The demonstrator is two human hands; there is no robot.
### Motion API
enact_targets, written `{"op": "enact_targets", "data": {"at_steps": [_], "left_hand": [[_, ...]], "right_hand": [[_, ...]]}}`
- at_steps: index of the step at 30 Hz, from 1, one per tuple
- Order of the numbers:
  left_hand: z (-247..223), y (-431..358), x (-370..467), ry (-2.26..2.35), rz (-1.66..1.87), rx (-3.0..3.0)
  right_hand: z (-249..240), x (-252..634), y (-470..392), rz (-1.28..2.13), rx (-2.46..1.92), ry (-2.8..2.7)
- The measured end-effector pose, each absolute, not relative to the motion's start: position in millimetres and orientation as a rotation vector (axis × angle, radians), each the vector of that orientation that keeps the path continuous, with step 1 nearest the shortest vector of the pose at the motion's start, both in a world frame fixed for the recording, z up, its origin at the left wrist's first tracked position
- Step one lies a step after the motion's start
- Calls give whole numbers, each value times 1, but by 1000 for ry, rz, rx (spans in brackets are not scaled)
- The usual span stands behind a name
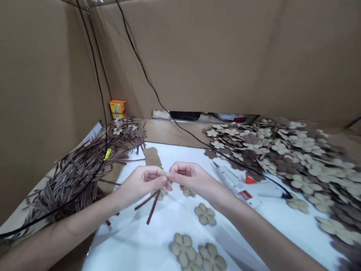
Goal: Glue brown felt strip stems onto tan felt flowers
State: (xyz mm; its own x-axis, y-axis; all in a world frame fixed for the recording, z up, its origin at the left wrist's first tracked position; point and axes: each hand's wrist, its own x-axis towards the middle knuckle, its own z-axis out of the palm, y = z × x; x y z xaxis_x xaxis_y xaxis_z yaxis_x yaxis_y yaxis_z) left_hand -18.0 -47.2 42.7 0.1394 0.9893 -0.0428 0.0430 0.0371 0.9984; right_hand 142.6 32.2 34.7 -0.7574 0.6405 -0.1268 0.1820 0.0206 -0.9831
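Thin dark-brown paper stems [148, 204] hang from both hands, left hand [143, 182] and right hand [189, 178] pinching them fingertip to fingertip (white glue gun [242, 187] lies beside) over the white counter [144, 251].

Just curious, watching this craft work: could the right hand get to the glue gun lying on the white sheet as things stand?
Probably yes. The glue gun lies just beside the right hand with only bare white sheet between them, though that hand's fingers are busy pinching a small piece together with the left hand.

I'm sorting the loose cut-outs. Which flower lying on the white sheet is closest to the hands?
The small flower cut-out just under the right hand; the single flower and the overlapping group lie nearer the camera.
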Motion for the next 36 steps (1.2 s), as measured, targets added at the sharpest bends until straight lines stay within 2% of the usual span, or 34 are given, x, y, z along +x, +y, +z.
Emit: {"op": "enact_targets", "data": {"at_steps": [9, 13, 18, 27, 33, 36], "left_hand": [[45, -52, -14, 1204, 997, 1531], [49, -58, -10, 1262, 990, 1660], [40, -59, -6, 1258, 1062, 1484], [29, -60, -7, 1405, 1059, 1480], [22, -62, -5, 1388, 1065, 1504], [22, -63, -3, 1346, 1059, 1541]], "right_hand": [[52, 155, 20, 2115, -655, -1937], [53, 163, 15, 2102, -630, -1962], [53, 167, 7, 2030, -702, -1931], [41, 159, 6, 1363, -1039, -2070], [48, 159, -9, 846, -1048, -2352], [46, 159, -18, 466, -876, -2426]]}}
